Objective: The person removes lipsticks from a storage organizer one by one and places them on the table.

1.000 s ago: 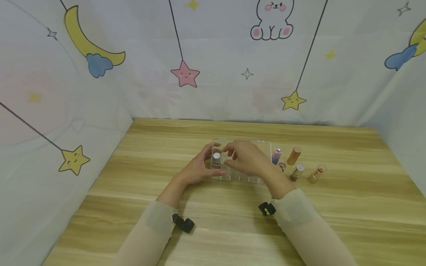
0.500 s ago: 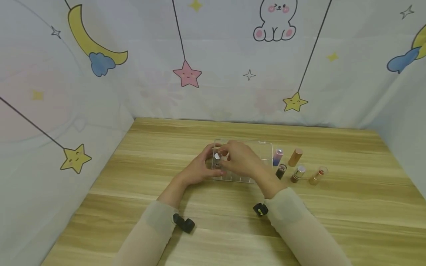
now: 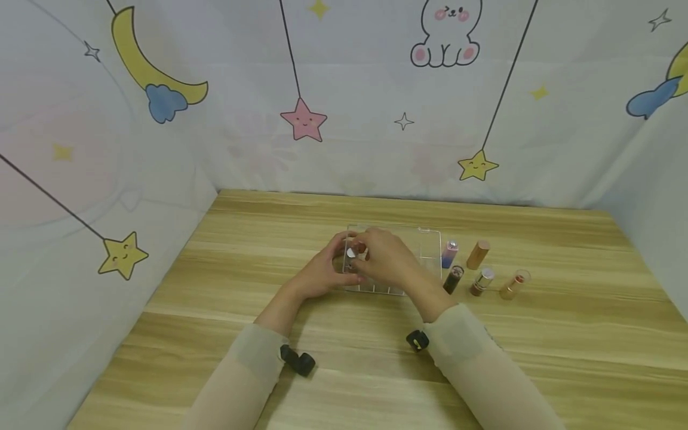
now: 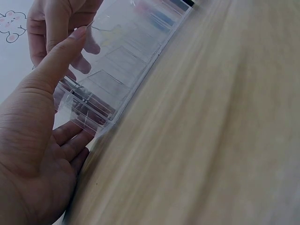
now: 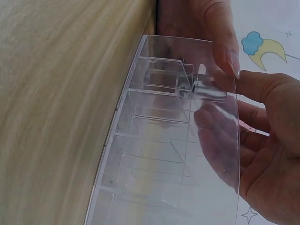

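Note:
A clear plastic organizer box (image 3: 431, 246) with divided compartments stands on the wooden table. My left hand (image 3: 318, 273) grips its left end, the thumb on the near side and the fingers round the far side. Inside the end compartment a silver-capped lipstick (image 5: 210, 91) stands upright. Reaching in over the box's open top, my right hand (image 3: 388, 255) pinches that cap between thumb and fingers. Through the clear wall, the right wrist view shows the right fingertips (image 5: 202, 118) beside the cap. The lipstick's lower part shows only dimly behind the dividers.
Right of the box stand several lipsticks: a pink-and-blue tube (image 3: 450, 254), a copper tube (image 3: 478, 255), a dark tube (image 3: 454, 279), a silver-capped one (image 3: 482, 282) and a gold one with a clear cap (image 3: 515, 285). A patterned cloth (image 3: 355, 161) hangs behind the table (image 3: 355, 370).
My right hand has moved slightly left and its fingers have closed on the silver-capped lipstick. The left hand has kept its place at the box's end.

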A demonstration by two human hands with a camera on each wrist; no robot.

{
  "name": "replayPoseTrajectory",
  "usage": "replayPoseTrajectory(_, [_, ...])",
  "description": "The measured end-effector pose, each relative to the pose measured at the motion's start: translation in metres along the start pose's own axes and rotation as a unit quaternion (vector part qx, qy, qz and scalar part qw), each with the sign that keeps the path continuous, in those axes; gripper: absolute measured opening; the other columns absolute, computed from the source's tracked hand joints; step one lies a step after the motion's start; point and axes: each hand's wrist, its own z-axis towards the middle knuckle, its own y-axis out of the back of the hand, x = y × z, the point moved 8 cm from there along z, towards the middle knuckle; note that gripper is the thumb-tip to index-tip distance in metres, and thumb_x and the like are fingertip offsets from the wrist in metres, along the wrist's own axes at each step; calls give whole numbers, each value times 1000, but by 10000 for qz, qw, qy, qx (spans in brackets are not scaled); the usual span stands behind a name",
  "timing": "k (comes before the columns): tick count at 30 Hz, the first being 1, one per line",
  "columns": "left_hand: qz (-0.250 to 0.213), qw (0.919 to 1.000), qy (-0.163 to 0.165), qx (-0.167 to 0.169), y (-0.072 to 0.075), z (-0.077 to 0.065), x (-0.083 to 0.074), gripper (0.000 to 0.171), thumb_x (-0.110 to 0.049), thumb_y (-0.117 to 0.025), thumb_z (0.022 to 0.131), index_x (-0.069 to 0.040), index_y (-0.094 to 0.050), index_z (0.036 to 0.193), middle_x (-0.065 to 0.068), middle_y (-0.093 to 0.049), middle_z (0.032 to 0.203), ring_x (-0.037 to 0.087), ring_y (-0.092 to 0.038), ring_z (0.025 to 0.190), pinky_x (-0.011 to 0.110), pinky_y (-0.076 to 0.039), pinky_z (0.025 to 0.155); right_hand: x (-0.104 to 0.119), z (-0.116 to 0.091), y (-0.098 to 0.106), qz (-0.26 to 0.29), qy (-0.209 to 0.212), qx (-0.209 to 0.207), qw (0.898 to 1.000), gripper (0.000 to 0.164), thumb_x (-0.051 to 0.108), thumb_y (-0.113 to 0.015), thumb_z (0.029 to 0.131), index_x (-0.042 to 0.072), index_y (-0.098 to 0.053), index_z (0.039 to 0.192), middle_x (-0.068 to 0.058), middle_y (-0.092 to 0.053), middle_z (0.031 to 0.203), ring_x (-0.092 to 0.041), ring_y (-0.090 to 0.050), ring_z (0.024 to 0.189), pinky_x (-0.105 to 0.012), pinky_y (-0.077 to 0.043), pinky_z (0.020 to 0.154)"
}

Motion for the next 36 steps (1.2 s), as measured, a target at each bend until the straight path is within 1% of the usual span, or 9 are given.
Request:
replayPoseTrajectory(7, [2, 10000, -27, 28, 1, 0, 0, 92, -38, -89, 83, -47, -31, 153, 4, -39, 164, 34, -35, 154, 69, -26, 121, -1, 1, -1, 18, -198, -26, 9998, 21, 23, -77, 93, 10, -71, 108, -3, -70, 101, -19, -65, 89, -37, -56, 80])
replayPoseTrajectory(11, [26, 10000, -56, -23, 2, -1, 0, 90, -39, -89, 83, -49, -32, 152, 4, -40, 164, 34, -35, 153, 70, -24, 121, 0, 2, -1, 23, -103, -159, 9998, 20, 23, -78, 93, 9, -71, 105, -2, -71, 98, -18, -64, 87, -36, -55, 79])
replayPoseTrajectory(14, [4, 10000, -8, -10, 1, -2, 1, 90, -40, -88, 83, -50, -32, 152, 3, -41, 163, 32, -35, 154, 70, -24, 121, 0, 0, -1, 24, -53, -211, 9998, 18, 23, -79, 93, 9, -71, 102, -2, -72, 97, -17, -65, 86, -36, -56, 78])
replayPoseTrajectory(18, [59, 9999, 84, 1, -1, -3, 2, 94, -43, -88, 82, -49, -29, 155, 4, -42, 162, 30, -36, 153, 68, -26, 121, 0, -2, 0, 44, -92, -211, 9997, 17, 24, -76, 95, 10, -71, 103, -2, -73, 99, -17, -67, 88, -36, -56, 80])
replayPoseTrajectory(20, [102, 9999, 75, -47, 0, -3, 1, 94, -43, -89, 82, -48, -30, 155, 4, -43, 162, 30, -37, 153, 67, -27, 121, 0, -2, 2, 74, -101, -215, 9997, 17, 25, -75, 96, 11, -71, 105, -2, -74, 100, -17, -67, 89, -36, -57, 80])
replayPoseTrajectory(27, [10, 9999, -137, -4, 0, -2, -3, 84, -38, -88, 83, -48, -36, 148, 0, -44, 161, 29, -37, 153, 66, -27, 121, 1, -6, 7, 384, -113, -211, 9990, 19, 24, -72, 98, 10, -68, 110, -4, -76, 104, -18, -72, 95, -37, -59, 82])
replayPoseTrajectory(32, [7, 9999, -101, -17, 0, -2, -3, 83, -36, -88, 84, -45, -36, 148, -1, -47, 158, 28, -38, 152, 65, -27, 122, 4, -8, 13, 447, -8, -289, 9986, 19, 23, -71, 98, 10, -67, 110, -6, -77, 106, -20, -74, 98, -38, -60, 85])
replayPoseTrajectory(36, [-12, 9999, -161, -24, 0, -1, -5, 86, -29, -89, 84, -41, -36, 150, -1, -50, 156, 29, -41, 150, 64, -28, 122, 6, -10, 20, 432, 64, -347, 9984, 20, 22, -71, 98, 9, -67, 112, -6, -77, 106, -19, -74, 99, -37, -60, 84])
